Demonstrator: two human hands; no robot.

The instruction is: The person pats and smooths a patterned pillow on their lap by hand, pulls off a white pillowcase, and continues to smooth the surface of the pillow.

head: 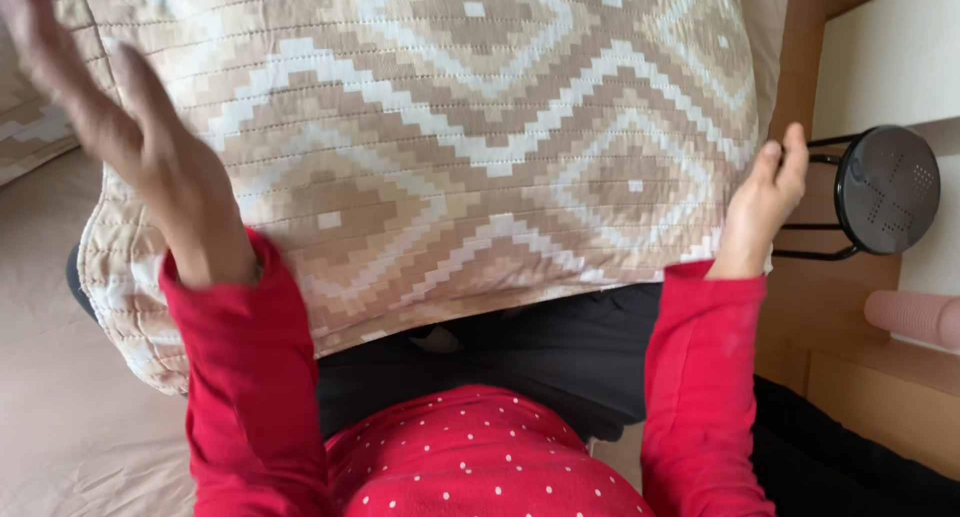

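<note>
A: Where was the pillow (440,147), and why did it stand like that?

B: It stood on its long edge across the person's lap, above the dark trousers, and leaned away from the body. The right hand (765,202) pressed flat against the right side edge of it, I think to keep it from falling over to that side.

A: Were the fingers of that hand closed on it?

B: No, they were straight and close together, only laid on the edge, with the thumb a little apart. It was support, not a grip.

A: And the left hand (150,147)?

B: It was open and blurred, in front of the left part of the pillow. The fingers were stretched and spread. I could not tell if the palm touched the cover or was just off it. It held nothing.

A: What was around?

B: A beige bed (60,377) at the left, a black stool (885,189) at the right near a wooden frame, and a pink roll (915,317) under it
</note>
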